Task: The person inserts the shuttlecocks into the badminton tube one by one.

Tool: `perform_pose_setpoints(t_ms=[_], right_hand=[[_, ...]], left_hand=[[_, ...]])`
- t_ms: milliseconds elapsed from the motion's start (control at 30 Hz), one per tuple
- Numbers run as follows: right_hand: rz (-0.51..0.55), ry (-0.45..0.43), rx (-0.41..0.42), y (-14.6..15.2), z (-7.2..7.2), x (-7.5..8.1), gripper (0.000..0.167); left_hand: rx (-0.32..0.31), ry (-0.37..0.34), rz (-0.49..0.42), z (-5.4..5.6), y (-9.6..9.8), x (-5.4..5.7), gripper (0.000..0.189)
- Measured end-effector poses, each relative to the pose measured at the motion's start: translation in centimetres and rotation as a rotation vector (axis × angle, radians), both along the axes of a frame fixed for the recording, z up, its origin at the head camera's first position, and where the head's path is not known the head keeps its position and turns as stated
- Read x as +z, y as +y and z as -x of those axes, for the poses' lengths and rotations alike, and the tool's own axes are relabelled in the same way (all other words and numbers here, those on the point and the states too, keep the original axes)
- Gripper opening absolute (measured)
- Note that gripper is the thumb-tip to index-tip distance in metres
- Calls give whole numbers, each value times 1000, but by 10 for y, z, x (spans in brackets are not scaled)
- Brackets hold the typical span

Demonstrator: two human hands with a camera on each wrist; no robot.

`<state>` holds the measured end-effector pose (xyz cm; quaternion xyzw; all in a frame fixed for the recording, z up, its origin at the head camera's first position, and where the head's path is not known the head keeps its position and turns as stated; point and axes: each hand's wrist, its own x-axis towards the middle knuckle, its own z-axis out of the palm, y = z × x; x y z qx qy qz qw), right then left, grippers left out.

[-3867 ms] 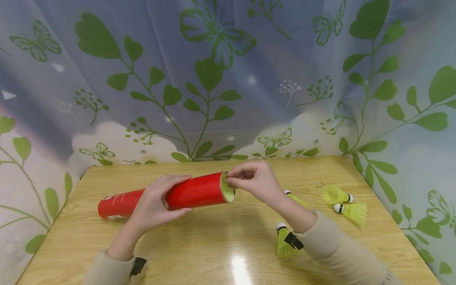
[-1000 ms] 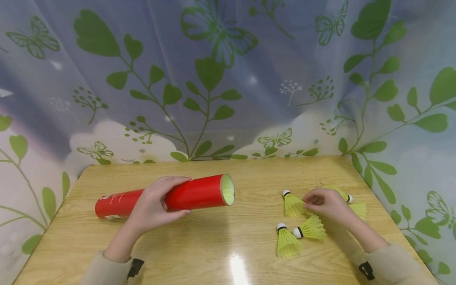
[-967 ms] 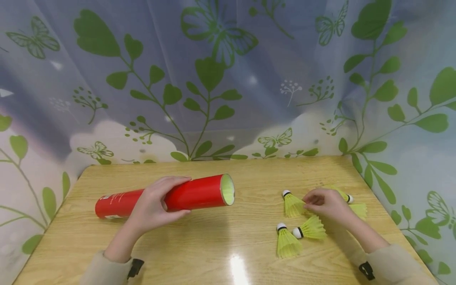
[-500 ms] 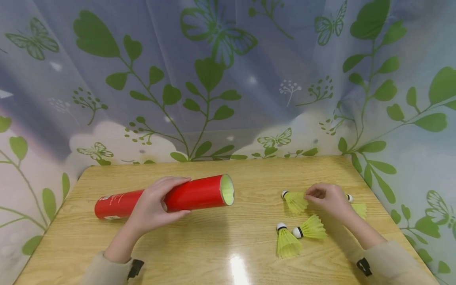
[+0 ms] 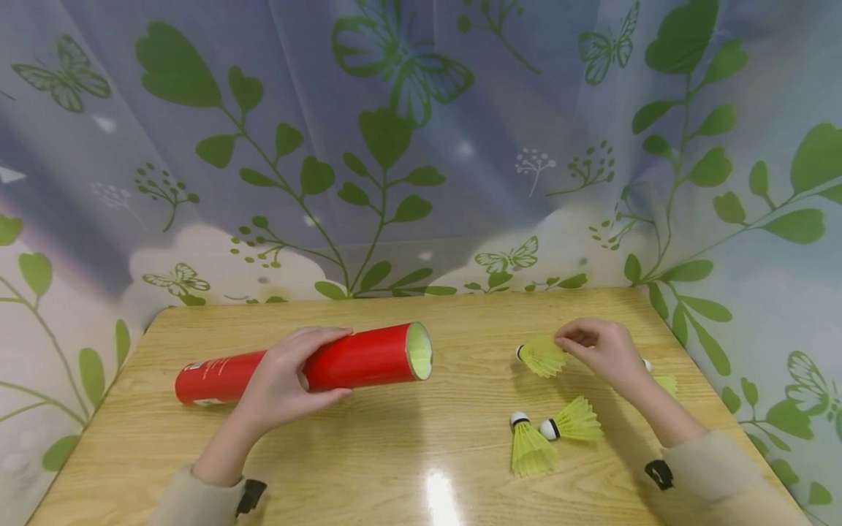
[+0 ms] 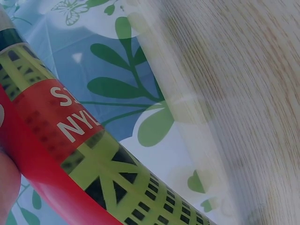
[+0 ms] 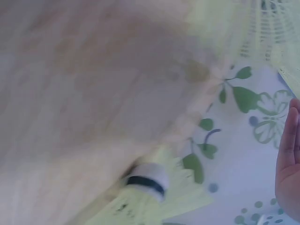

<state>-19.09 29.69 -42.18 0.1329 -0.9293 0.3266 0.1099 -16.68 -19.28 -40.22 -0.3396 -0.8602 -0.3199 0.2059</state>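
My left hand point(image 5: 286, 383) grips a red shuttlecock tube point(image 5: 368, 356) round its middle, its open mouth facing right and slightly raised. The left wrist view shows the tube's printed side point(image 6: 56, 140) close up, with only an edge of the hand. At the right, my right hand point(image 5: 605, 354) pinches a yellow shuttlecock point(image 5: 542, 356) by its skirt edge, the white cork pointing left and a shadow on the table below. In the right wrist view, that hand point(image 7: 289, 164) is at the right edge and a pale skirt point(image 7: 267, 28) at the top.
Two shuttlecocks lie in front, one upright in view point(image 5: 533, 449) and one sideways point(image 5: 575, 420). Behind my right forearm, a skirt point(image 5: 666, 383) and a cork point(image 5: 647, 364) show. A patterned curtain point(image 5: 421, 219) hangs along the back edge of the wooden table point(image 5: 473, 314).
My right hand has gone from the tube's mouth to the shuttlecocks on the right, and has lifted one by its skirt, slightly up and left. The left hand and tube have stayed nearly still.
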Motion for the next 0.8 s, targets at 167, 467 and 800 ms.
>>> perform_pose_setpoints(t_ms=[167,467,800], right_hand=[[19,16,0,-11,3,9,5],[149,86,53,-42,4,28,5],[362,93,163,-71,0,52,5]], left_hand=[[9,-12,1,-1,0,0,80],[7,-8,-1,0,1,1,80],[7,-8,-1,0,1,0,79]])
